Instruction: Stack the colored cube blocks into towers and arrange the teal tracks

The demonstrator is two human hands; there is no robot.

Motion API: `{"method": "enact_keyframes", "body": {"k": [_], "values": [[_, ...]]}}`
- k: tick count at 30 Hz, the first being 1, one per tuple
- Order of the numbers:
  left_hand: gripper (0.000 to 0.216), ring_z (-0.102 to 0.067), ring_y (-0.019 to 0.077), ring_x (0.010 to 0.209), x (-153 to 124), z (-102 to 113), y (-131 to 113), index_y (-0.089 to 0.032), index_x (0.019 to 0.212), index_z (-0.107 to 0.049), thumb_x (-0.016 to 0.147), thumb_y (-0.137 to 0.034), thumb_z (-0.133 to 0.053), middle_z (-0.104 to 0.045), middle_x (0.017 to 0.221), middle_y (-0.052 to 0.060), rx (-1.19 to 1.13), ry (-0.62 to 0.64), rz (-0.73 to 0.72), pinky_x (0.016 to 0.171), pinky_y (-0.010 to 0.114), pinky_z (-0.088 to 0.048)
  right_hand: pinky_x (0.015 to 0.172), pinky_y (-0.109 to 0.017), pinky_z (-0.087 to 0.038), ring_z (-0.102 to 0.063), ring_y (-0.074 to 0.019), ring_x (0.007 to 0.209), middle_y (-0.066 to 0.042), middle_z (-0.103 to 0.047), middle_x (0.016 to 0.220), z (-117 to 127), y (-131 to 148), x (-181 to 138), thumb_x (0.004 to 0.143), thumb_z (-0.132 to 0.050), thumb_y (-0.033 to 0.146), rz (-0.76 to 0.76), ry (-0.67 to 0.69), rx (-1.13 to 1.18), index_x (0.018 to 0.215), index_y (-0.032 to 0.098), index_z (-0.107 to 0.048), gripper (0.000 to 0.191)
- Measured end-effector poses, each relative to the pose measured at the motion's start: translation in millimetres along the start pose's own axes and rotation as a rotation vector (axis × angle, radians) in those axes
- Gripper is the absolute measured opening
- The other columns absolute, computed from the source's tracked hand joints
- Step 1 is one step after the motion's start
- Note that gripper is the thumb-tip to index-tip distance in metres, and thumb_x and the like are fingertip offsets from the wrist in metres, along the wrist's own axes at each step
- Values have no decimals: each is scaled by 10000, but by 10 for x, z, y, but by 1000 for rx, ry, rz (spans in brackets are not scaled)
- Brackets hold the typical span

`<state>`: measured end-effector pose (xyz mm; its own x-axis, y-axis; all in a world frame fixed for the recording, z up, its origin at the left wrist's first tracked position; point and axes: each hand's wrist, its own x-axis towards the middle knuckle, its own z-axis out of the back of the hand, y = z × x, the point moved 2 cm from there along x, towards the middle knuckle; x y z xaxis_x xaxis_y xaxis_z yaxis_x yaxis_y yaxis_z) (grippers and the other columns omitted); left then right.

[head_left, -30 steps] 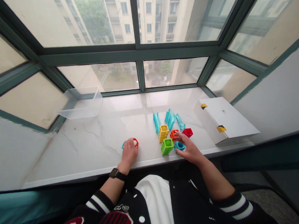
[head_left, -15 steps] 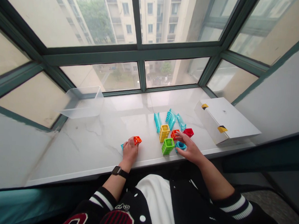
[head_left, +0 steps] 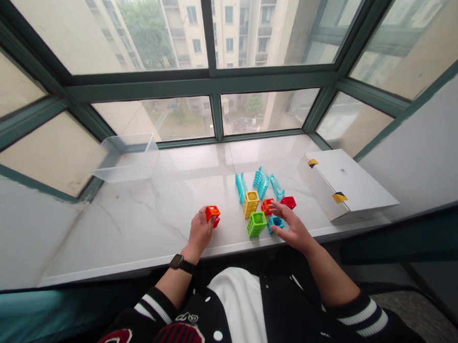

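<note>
My left hand (head_left: 200, 228) is closed around an orange toy block (head_left: 213, 212) with open sides. A red piece (head_left: 216, 222) shows just below that block, partly hidden by my fingers. Spread fingers and a parted thumb show on my right hand (head_left: 289, 227), whose thumb reaches the rim of a blue block (head_left: 275, 224). Its fingertips lie over the edge of another orange block (head_left: 266, 206); whether they touch it I cannot tell. Beside these stand a green stacked block (head_left: 257, 225) and a yellow one (head_left: 251, 204). A red block (head_left: 289, 202) lies just beyond my right fingers.
Three light-blue translucent pieces, a straight one (head_left: 241, 188), a curved one (head_left: 261, 182) and another (head_left: 277, 187), lie behind the blocks. A clear plastic bin (head_left: 127, 166) stands at the left, a white box (head_left: 347, 185) at the right. Windows border the marble sill (head_left: 153, 229).
My left hand has turned, so the orange block is more upright and the red piece shows under it. The blue bit beside that hand is now mostly hidden. My right hand has barely moved.
</note>
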<state>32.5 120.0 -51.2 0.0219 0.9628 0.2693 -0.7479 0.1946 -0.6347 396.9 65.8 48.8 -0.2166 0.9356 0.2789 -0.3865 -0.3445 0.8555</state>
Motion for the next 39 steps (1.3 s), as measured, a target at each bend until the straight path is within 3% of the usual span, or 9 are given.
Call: {"method": "enact_keyframes", "body": {"k": [6,11,15,19,24,28,33,39], "values": [[471,-607,333,1255,-39,-57,44,-213,1437,-457,1064,-500,-447,-618,1369,193,-196,35,66,1096,558,-484,1088,-521,-574,-690,-299,1255,-151,-643,1452,-19,127,21,984,-682,404,42,-65,21,1548,267,-493,610],[434,-604,293,1272,-41,-112,85,-251,1430,-444,1062,-480,-462,-618,1367,165,-310,48,118,1091,540,-487,1036,-476,-599,-720,-272,1156,-121,-725,1274,-76,562,94,999,-658,342,164,-146,6,1464,256,-575,480],[445,-613,293,1262,-44,-133,95,-246,1428,-449,1060,-496,-466,-624,1363,169,-332,18,152,1096,535,-482,999,-459,-606,-727,-255,1091,-103,-743,1189,-267,923,220,1003,-636,291,292,-68,11,1422,258,-608,421],[439,-603,295,1298,-41,-139,62,-238,1417,-477,1064,-497,-449,-617,1385,166,-287,-24,126,1125,530,-473,986,-422,-608,-714,-229,1092,-92,-712,1236,-628,1087,414,1000,-622,253,263,61,4,1433,276,-591,435],[464,-591,296,1326,-33,-121,20,-219,1461,-462,1067,-465,-437,-606,1419,160,-258,0,109,1144,537,-465,1064,-453,-552,-645,-270,1243,-136,-616,1411,-1220,1035,708,962,-575,126,90,273,-292,1524,252,-498,581],[463,-613,282,1298,-37,-45,-54,-243,1482,-479,1038,-373,-501,-627,1399,136,-249,76,13,1124,512,-487,1106,-474,-504,-583,-310,1334,-200,-523,1525,-1580,890,870,907,-555,20,-70,414,-509,1604,197,-390,738],[459,-642,267,1260,-95,68,-110,-241,1488,-492,1037,-328,-505,-655,1366,131,-303,201,-61,1095,474,-511,1019,-440,-535,-621,-319,1265,-204,-558,1488,-1793,793,878,924,-573,47,-209,513,-594,1617,202,-361,741],[520,-619,294,1324,-172,168,-76,-229,1526,-436,1027,-340,-532,-621,1449,160,-270,306,-121,1138,521,-488,942,-387,-538,-653,-304,1195,-183,-616,1384,-1885,662,792,956,-555,68,-244,511,-673,1625,213,-351,714]]}}
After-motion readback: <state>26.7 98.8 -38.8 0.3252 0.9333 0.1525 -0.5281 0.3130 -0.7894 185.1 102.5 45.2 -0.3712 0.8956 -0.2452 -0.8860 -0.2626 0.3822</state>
